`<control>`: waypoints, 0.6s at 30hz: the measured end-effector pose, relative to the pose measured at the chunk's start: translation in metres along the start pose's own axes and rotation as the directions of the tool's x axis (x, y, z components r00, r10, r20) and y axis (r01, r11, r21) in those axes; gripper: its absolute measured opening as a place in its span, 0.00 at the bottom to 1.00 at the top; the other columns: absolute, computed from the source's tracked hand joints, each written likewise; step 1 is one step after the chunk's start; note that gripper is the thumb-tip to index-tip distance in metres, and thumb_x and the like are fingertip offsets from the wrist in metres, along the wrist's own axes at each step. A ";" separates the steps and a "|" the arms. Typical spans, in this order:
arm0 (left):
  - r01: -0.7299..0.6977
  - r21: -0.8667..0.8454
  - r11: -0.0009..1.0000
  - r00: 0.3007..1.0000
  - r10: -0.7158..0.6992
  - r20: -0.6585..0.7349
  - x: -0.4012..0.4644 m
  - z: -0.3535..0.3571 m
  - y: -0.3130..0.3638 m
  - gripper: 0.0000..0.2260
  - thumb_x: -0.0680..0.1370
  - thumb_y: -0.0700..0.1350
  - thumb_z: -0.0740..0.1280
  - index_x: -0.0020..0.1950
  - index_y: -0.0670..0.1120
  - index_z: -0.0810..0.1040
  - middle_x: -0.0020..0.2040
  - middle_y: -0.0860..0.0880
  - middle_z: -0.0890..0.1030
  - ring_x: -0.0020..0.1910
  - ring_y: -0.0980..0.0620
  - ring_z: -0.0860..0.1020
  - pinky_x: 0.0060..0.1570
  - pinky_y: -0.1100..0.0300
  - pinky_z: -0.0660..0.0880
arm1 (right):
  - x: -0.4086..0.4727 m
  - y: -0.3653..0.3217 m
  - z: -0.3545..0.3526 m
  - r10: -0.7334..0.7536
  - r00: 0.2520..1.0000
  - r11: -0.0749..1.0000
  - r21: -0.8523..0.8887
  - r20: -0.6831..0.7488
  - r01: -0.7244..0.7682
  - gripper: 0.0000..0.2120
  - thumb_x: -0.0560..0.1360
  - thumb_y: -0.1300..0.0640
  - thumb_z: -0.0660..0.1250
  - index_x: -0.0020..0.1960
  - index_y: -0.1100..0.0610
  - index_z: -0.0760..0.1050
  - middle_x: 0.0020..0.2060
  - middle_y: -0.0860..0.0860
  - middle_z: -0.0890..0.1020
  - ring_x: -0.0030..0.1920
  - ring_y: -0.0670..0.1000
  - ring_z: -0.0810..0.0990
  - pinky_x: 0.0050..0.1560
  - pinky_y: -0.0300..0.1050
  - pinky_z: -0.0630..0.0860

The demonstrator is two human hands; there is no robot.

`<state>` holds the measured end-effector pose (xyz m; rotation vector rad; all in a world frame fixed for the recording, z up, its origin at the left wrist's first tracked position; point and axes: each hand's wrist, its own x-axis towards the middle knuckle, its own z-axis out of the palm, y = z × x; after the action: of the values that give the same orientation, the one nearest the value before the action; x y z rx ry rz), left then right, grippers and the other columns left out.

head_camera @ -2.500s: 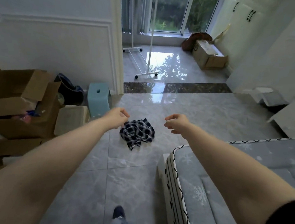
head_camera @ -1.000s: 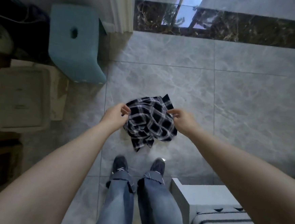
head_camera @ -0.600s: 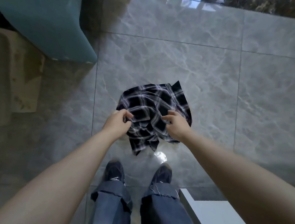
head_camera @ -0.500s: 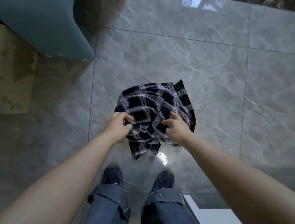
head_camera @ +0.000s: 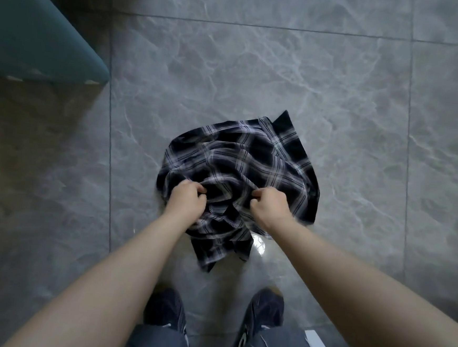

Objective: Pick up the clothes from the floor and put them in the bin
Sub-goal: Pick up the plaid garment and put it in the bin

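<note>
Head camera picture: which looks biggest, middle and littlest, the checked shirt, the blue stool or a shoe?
1. Checked shirt, biggest.
2. Blue stool, cut off by the frame edge, so unsure against the shirt.
3. Right shoe, littlest, partly hidden by jeans.

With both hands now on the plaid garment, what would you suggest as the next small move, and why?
Probably lift it straight up. The left hand and right hand are both closed on bunched folds of the plaid garment, which seems to lie on the tiled floor still. No bin is in view, so carrying comes afterwards.
</note>
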<state>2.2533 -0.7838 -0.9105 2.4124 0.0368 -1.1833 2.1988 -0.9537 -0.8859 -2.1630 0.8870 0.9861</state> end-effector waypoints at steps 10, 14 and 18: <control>-0.069 0.023 0.997 0.989 0.071 -0.131 -0.097 -0.080 0.061 0.17 0.70 0.42 0.65 0.57 0.56 0.74 0.54 0.47 0.82 0.51 0.42 0.79 0.49 0.49 0.78 | -0.112 -0.020 -0.051 -0.019 0.959 0.977 0.200 -0.284 0.078 0.15 0.70 0.68 0.62 0.53 0.56 0.78 0.43 0.56 0.82 0.43 0.58 0.79 0.40 0.43 0.71; -0.117 0.103 0.988 0.983 0.130 -0.128 -0.154 -0.129 0.104 0.22 0.71 0.40 0.61 0.64 0.54 0.76 0.58 0.47 0.79 0.57 0.41 0.77 0.54 0.48 0.76 | -0.169 -0.042 -0.097 -0.030 0.957 0.963 0.247 -0.287 0.105 0.11 0.67 0.68 0.59 0.43 0.59 0.77 0.40 0.59 0.81 0.43 0.61 0.78 0.40 0.48 0.72; -0.164 0.094 0.982 0.974 0.176 -0.140 -0.235 -0.198 0.164 0.21 0.73 0.41 0.59 0.65 0.51 0.77 0.59 0.47 0.77 0.58 0.42 0.76 0.56 0.51 0.75 | -0.252 -0.076 -0.177 -0.036 0.949 0.933 0.330 -0.312 0.143 0.12 0.68 0.70 0.58 0.36 0.54 0.72 0.38 0.58 0.76 0.42 0.56 0.72 0.41 0.43 0.61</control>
<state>2.2876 -0.8110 -0.5650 2.5133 -0.1725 -0.9454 2.2021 -0.9564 -0.5692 -2.0486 1.0062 0.4141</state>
